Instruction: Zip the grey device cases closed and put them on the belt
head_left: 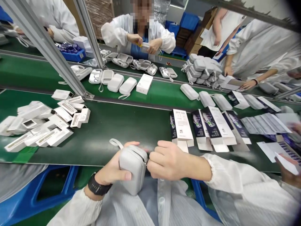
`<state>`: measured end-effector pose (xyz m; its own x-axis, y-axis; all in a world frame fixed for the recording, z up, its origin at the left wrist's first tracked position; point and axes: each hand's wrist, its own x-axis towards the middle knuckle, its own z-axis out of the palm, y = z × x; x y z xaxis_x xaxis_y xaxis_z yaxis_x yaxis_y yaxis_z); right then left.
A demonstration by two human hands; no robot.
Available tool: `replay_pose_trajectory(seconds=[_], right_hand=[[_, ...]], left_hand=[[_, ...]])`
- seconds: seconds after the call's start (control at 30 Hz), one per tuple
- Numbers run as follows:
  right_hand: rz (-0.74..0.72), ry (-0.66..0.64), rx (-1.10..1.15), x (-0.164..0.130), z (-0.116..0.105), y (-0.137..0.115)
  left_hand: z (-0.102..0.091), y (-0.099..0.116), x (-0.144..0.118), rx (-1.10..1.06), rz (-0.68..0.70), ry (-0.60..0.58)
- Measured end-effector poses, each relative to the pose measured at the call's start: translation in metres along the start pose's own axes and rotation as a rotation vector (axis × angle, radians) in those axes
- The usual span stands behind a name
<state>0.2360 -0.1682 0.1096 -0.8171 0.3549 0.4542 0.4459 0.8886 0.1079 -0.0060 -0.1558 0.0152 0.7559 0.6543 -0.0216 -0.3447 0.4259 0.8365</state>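
Observation:
A grey zippered case (133, 169) with a wrist strap is held upright over the near edge of the green table. My left hand (117, 166) wraps round it, thumb across its front face. At the case's right side, my right hand (164, 160) is closed in a pinch at the zipper; the pull itself is hidden behind the fingers. A gap shows along the upper part of the zipper seam. Just beyond my right hand stands a white and dark printed box (184, 125) with its bottom flaps hanging open.
Small white boxes (47, 125) lie heaped at the left. More printed cartons (218, 125) stand at the right. Across a metal rail, the conveyor belt (162, 91) carries grey cases and a white box (144, 84). A co-worker (138, 37) handles something opposite; others work at the right.

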Motion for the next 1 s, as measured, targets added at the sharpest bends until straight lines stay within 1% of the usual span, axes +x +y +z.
replay_pose_trajectory(seconds=[0.07, 0.2, 0.27, 0.37, 0.4, 0.47, 0.53, 0.57, 0.67, 0.73, 0.77, 0.83, 0.87, 0.93, 1.0], right_hand=[[0.012, -0.001, 0.0, -0.003, 0.003, -0.008], [0.021, -0.074, 0.001, -0.01, 0.008, -0.018], [0.019, -0.097, 0.006, -0.016, 0.009, -0.019], [0.047, -0.141, 0.065, -0.027, 0.008, -0.018], [0.089, -0.149, 0.116, -0.031, 0.007, -0.017], [0.251, -0.127, 0.274, -0.035, 0.003, -0.017], [0.428, -0.07, 0.443, -0.034, -0.001, -0.02], [0.487, -0.041, 0.495, -0.032, -0.002, -0.023], [0.545, 0.04, 0.516, -0.019, 0.0, -0.034], [0.589, 0.109, 0.512, -0.01, 0.003, -0.04], [0.622, 0.13, 0.531, -0.007, 0.004, -0.041], [0.671, 0.136, 0.59, -0.002, 0.006, -0.039], [0.673, 0.136, 0.615, -0.001, 0.007, -0.036], [0.63, 0.156, 0.631, 0.0, 0.011, -0.028], [0.559, 0.22, 0.61, -0.001, 0.018, -0.02]], left_hand=[[-0.001, -0.002, -0.001, 0.042, 0.02, 0.0], [0.002, -0.011, -0.001, 0.082, 0.027, 0.113], [0.006, -0.011, -0.002, 0.136, 0.012, 0.103], [0.014, -0.005, -0.004, 0.339, 0.058, 0.088], [0.017, -0.001, -0.005, 0.413, 0.083, 0.099], [0.026, 0.004, -0.008, 0.569, 0.117, 0.139], [0.035, 0.007, -0.011, 0.759, 0.155, 0.206], [0.04, 0.008, -0.011, 0.859, 0.181, 0.253], [0.047, 0.012, -0.009, 1.063, 0.293, 0.415], [0.046, 0.016, -0.007, 1.128, 0.354, 0.474], [0.044, 0.018, -0.006, 1.166, 0.376, 0.472], [0.038, 0.024, -0.004, 1.245, 0.418, 0.409], [0.034, 0.027, -0.002, 1.279, 0.445, 0.372], [0.026, 0.032, 0.001, 1.33, 0.517, 0.317], [0.021, 0.035, 0.005, 1.349, 0.588, 0.288]])
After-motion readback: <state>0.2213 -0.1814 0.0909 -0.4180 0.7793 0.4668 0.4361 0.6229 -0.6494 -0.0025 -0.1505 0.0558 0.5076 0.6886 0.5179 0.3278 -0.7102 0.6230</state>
